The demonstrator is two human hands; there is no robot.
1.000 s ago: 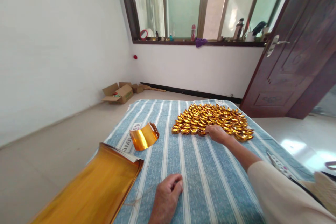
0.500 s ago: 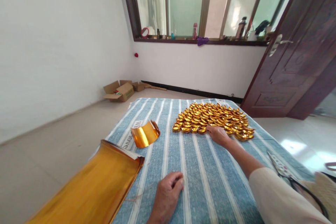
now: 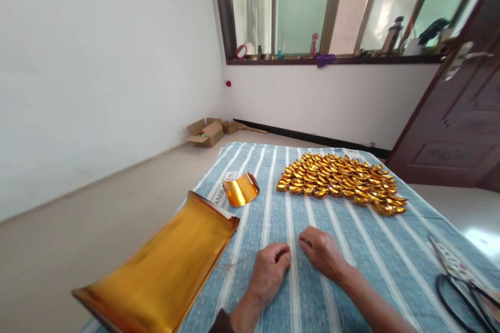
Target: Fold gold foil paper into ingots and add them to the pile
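My left hand (image 3: 269, 269) rests near the front of the table, its fingers curled in and thumb against them; nothing shows in it. Just to its right, a small gap apart, my right hand (image 3: 321, 252) is also closed, with fingertips pressed together and nothing visible between them. Beyond both hands, folded gold paper ingots (image 3: 336, 177) stand packed in rows. A curled stack of gold foil paper pieces (image 3: 241, 190) lies ahead and to the left. Nearer on the left is a large stack of gold foil sheets (image 3: 164, 265).
A blue-and-white striped cloth (image 3: 279, 221) covers the table. Scissors (image 3: 457, 270) with black handles lie at the right edge. Cardboard boxes (image 3: 207, 132) sit on the floor by the wall. A dark red door (image 3: 449, 130) stands at the right.
My right hand has drawn back from the front row of ingots and come beside my left hand. The view has shifted, so things sit differently in the picture.
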